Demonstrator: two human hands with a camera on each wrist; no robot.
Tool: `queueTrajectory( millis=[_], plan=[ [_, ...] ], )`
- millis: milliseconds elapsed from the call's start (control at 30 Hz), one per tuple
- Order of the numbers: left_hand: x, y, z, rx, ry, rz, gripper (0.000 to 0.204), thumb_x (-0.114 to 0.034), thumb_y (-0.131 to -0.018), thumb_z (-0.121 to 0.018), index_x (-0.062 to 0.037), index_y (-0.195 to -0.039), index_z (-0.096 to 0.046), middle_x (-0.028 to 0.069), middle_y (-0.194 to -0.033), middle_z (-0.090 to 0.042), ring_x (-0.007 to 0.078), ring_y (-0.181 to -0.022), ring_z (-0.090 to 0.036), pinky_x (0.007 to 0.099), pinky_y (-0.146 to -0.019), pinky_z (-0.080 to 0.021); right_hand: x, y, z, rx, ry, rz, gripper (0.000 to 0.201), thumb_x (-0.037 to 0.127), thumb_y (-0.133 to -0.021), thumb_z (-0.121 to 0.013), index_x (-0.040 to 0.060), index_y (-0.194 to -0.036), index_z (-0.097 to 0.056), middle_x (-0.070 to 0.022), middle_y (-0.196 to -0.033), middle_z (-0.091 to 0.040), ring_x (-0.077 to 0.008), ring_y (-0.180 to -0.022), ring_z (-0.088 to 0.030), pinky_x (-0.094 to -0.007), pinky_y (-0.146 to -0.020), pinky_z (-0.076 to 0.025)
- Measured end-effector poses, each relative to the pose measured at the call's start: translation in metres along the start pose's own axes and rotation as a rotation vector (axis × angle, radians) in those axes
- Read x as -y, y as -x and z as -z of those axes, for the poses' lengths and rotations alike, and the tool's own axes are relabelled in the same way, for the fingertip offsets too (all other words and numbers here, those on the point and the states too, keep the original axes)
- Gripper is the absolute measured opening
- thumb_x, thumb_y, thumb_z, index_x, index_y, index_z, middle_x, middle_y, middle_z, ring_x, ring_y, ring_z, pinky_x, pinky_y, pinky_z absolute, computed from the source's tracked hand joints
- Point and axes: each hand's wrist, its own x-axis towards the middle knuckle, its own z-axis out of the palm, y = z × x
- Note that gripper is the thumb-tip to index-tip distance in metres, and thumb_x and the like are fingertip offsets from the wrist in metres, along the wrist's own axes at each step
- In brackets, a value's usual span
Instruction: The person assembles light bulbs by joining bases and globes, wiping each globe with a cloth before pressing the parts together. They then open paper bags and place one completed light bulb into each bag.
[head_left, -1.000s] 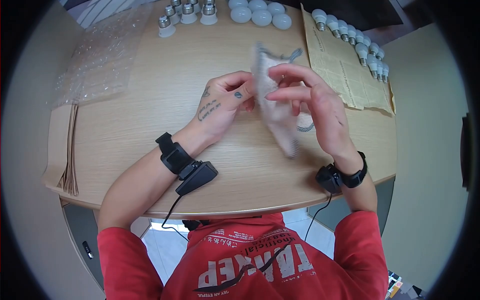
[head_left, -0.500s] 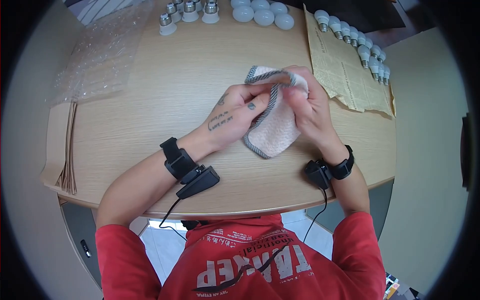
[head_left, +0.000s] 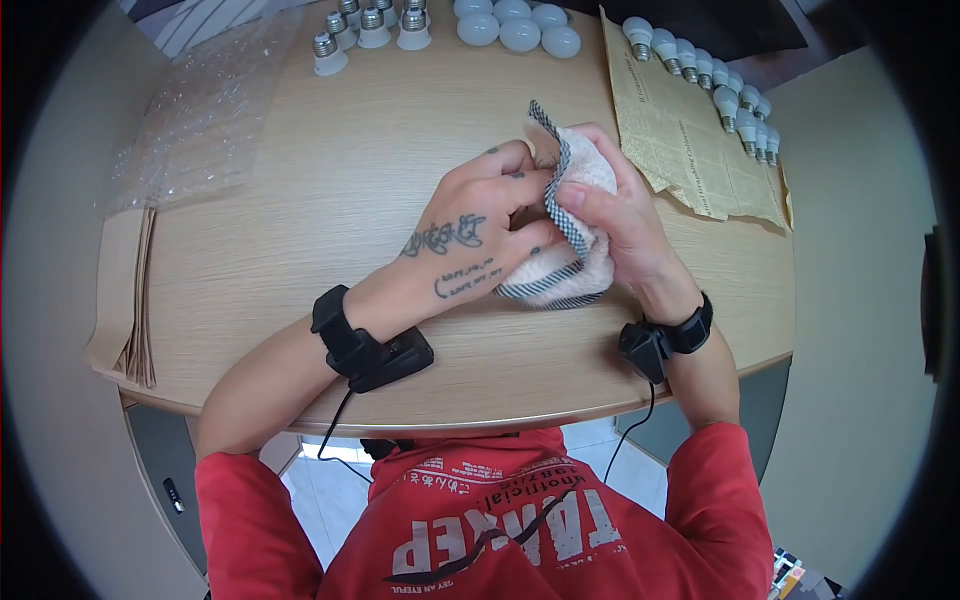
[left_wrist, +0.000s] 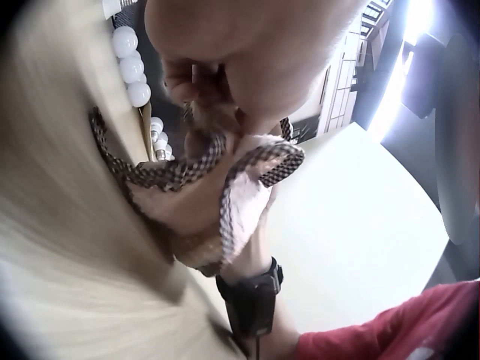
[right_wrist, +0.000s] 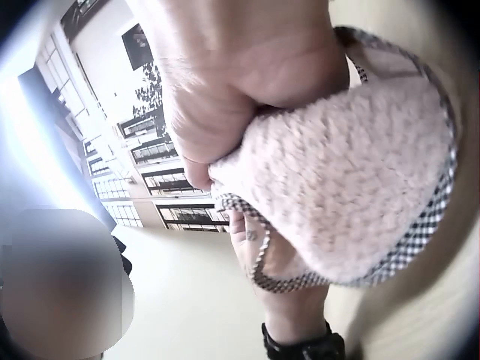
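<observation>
A pale pink, fluffy cloth with a black-and-white checked border is bunched between both hands over the table. My right hand grips it from the right, the thumb laid across its folds. From the left, my left hand reaches in with curled fingers, thumb and forefinger at the cloth's checked edge. In the right wrist view the cloth drapes broadly below the right palm. Two bordered folds of the cloth hang under the left fingers in the left wrist view. Whatever lies inside the folds is hidden.
White bulb bases with metal screw caps and round white domes stand at the back. Several assembled bulbs lie on printed brown paper at right. Bubble wrap and folded cardboard are at left.
The cloth was blurred and swung upright, then spread between the hands, and is now bunched. My left hand has turned back-up, its fingers moving in at the cloth; the right hand has closed round it.
</observation>
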Motion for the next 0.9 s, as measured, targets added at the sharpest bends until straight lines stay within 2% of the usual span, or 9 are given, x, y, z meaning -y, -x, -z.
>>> queueTrajectory(
  millis=[100, 200, 300, 400, 533, 633, 733, 833, 900],
  plan=[
    [-0.004, -0.001, 0.003, 0.027, -0.060, 0.002, 0.018, -0.015, -0.079, -0.075, -0.0070, -0.094, -0.074, 0.0074, -0.080, -0.058, 0.0203, -0.068, -0.058, 0.0323, -0.064, -0.048, -0.006, -0.001, 0.000, -0.055, 0.014, 0.050, 0.032, 0.026, -0.098, -0.056, 0.0012, -0.118, -0.054, -0.0046, -0.100, -0.063, -0.0081, -0.086, -0.061, -0.0238, -0.074, -0.051],
    [-0.014, -0.001, 0.004, 0.034, -0.048, 0.001, 0.017, -0.006, -0.077, -0.075, -0.0018, -0.093, -0.073, 0.0037, -0.080, -0.054, 0.0143, -0.069, -0.053, 0.0287, -0.061, -0.043, -0.004, -0.002, 0.002, -0.203, -0.034, -0.046, 0.040, 0.036, -0.102, -0.048, 0.0004, -0.119, -0.054, -0.0062, -0.102, -0.064, -0.0090, -0.088, -0.062, -0.0231, -0.074, -0.051],
    [-0.014, 0.000, 0.005, 0.029, -0.103, -0.074, 0.012, -0.007, -0.077, -0.073, -0.0058, -0.089, -0.075, 0.0064, -0.081, -0.059, 0.0202, -0.071, -0.059, 0.0301, -0.063, -0.047, 0.001, -0.003, 0.004, -0.272, 0.003, -0.168, 0.049, 0.044, -0.103, -0.043, 0.0004, -0.122, -0.053, -0.0075, -0.106, -0.064, -0.0095, -0.091, -0.062, -0.0230, -0.076, -0.051],
    [-0.008, 0.002, 0.001, -0.042, -0.069, 0.011, 0.011, -0.004, -0.077, -0.072, -0.0037, -0.087, -0.074, 0.0058, -0.080, -0.058, 0.0198, -0.070, -0.058, 0.0299, -0.062, -0.046, -0.007, 0.003, 0.000, -0.089, -0.096, -0.025, 0.051, 0.046, -0.102, -0.045, 0.0004, -0.123, -0.051, -0.0073, -0.108, -0.064, -0.0087, -0.095, -0.061, -0.0227, -0.079, -0.051],
    [0.000, -0.001, -0.008, -0.077, -0.036, -0.062, 0.010, 0.000, -0.076, -0.070, -0.0010, -0.086, -0.072, 0.0056, -0.077, -0.055, 0.0195, -0.070, -0.057, 0.0305, -0.063, -0.046, -0.005, 0.004, -0.007, -0.073, 0.022, 0.107, 0.046, 0.039, -0.100, -0.053, -0.0010, -0.122, -0.052, -0.0067, -0.109, -0.064, -0.0079, -0.095, -0.061, -0.0230, -0.082, -0.051],
    [-0.006, -0.002, -0.009, -0.033, -0.077, -0.070, 0.010, 0.000, -0.075, -0.070, -0.0004, -0.085, -0.072, 0.0061, -0.077, -0.053, 0.0197, -0.071, -0.057, 0.0307, -0.064, -0.046, -0.001, 0.005, 0.006, -0.087, -0.075, -0.024, 0.036, 0.029, -0.098, -0.060, -0.0009, -0.117, -0.056, -0.0061, -0.107, -0.065, -0.0077, -0.093, -0.062, -0.0228, -0.082, -0.051],
    [-0.013, -0.003, -0.004, 0.011, -0.123, -0.054, 0.009, 0.000, -0.074, -0.071, 0.0001, -0.083, -0.071, 0.0066, -0.077, -0.053, 0.0199, -0.071, -0.057, 0.0310, -0.064, -0.047, 0.006, 0.001, 0.013, -0.156, -0.144, -0.155, 0.034, 0.029, -0.098, -0.060, -0.0007, -0.114, -0.059, -0.0055, -0.104, -0.066, -0.0079, -0.089, -0.062, -0.0221, -0.079, -0.051],
    [-0.005, 0.002, -0.002, 0.035, -0.149, -0.043, 0.011, -0.002, -0.075, -0.072, 0.0007, -0.085, -0.072, 0.0072, -0.083, -0.057, 0.0192, -0.076, -0.059, 0.0307, -0.066, -0.047, 0.009, 0.006, -0.003, -0.122, -0.182, -0.074, 0.036, 0.033, -0.099, -0.056, -0.0010, -0.110, -0.061, -0.0050, -0.097, -0.067, -0.0081, -0.087, -0.062, -0.0220, -0.075, -0.050],
    [0.001, 0.005, -0.004, 0.063, -0.212, -0.046, 0.017, -0.006, -0.077, -0.075, 0.0011, -0.091, -0.073, 0.0077, -0.093, -0.063, 0.0178, -0.085, -0.061, 0.0290, -0.070, -0.048, 0.000, 0.004, -0.003, -0.082, 0.024, 0.056, 0.036, 0.034, -0.100, -0.053, -0.0003, -0.107, -0.063, -0.0048, -0.093, -0.067, -0.0081, -0.085, -0.062, -0.0225, -0.072, -0.050]
  ],
)
